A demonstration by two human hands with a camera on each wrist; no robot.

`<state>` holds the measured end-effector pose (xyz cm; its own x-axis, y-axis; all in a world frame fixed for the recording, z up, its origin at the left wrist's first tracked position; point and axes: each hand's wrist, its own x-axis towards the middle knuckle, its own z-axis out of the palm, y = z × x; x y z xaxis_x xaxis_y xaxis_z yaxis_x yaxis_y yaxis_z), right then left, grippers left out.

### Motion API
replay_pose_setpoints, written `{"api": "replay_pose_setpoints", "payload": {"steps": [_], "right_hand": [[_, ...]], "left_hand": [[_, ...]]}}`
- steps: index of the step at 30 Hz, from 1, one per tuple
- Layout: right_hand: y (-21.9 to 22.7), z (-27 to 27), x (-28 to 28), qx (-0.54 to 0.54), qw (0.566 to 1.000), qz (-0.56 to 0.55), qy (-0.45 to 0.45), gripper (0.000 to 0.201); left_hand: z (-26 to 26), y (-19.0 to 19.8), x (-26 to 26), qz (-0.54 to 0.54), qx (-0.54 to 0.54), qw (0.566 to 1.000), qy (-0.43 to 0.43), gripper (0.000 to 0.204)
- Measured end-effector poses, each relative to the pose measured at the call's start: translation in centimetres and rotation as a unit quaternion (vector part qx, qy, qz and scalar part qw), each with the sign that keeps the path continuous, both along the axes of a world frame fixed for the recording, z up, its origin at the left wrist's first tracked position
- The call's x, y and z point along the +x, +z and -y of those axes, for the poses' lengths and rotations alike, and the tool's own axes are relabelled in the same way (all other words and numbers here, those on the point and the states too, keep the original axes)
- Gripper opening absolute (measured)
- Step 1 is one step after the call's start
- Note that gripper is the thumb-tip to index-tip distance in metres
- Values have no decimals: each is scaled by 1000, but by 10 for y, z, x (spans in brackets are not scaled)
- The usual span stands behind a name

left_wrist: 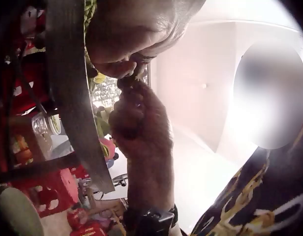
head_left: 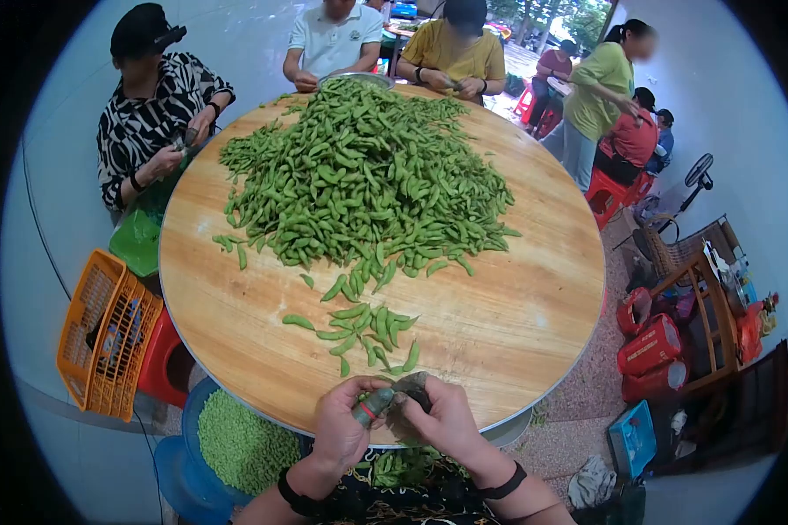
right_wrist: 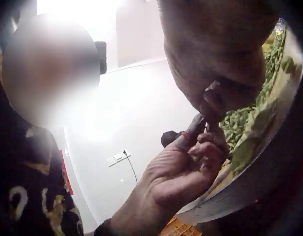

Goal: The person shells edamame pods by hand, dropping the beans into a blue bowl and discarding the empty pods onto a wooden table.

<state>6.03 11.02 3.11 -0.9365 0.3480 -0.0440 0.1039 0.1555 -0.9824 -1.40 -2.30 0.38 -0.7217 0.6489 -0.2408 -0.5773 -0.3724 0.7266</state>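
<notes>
At the table's near edge my left hand (head_left: pixel 340 427) and right hand (head_left: pixel 448 413) meet, thumbs toward each other. Between their fingertips they pinch a green soybean pod (head_left: pixel 362 396), mostly hidden by the fingers. A grey-green cover (head_left: pixel 375 404) with a red band sits on the left thumb; the right thumb wears a dark one. Several loose pods (head_left: pixel 381 325) lie just beyond the hands on the round wooden table (head_left: pixel 517 306). Farther back rises a big heap of pods (head_left: pixel 359 166). In the right wrist view the left hand (right_wrist: pixel 183 172) shows curled fingers beneath the right.
Left of my lap stands a blue basin (head_left: pixel 193 416) of shelled beans (head_left: pixel 245 446). Green pods or husks (head_left: pixel 403 468) lie on my lap. An orange crate (head_left: pixel 105 337) rests on a red stool (head_left: pixel 162 350). Several people sit around the table's far side. Red containers (head_left: pixel 652 350) stand at right.
</notes>
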Motion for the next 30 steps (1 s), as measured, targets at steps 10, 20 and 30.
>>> {"api": "replay_pose_setpoints", "payload": {"steps": [10,20,30], "right_hand": [[-2,-8,6,-250,952,60,167,24],[0,-7,12,-398,900,59,170,17],[-6,-1,16,-67,994,-33,85,14]], "left_hand": [[0,12,0,-32,-36,998,42,8],[5,12,5,-131,7,991,-8,7],[-3,9,12,-134,4,991,-19,18]]}}
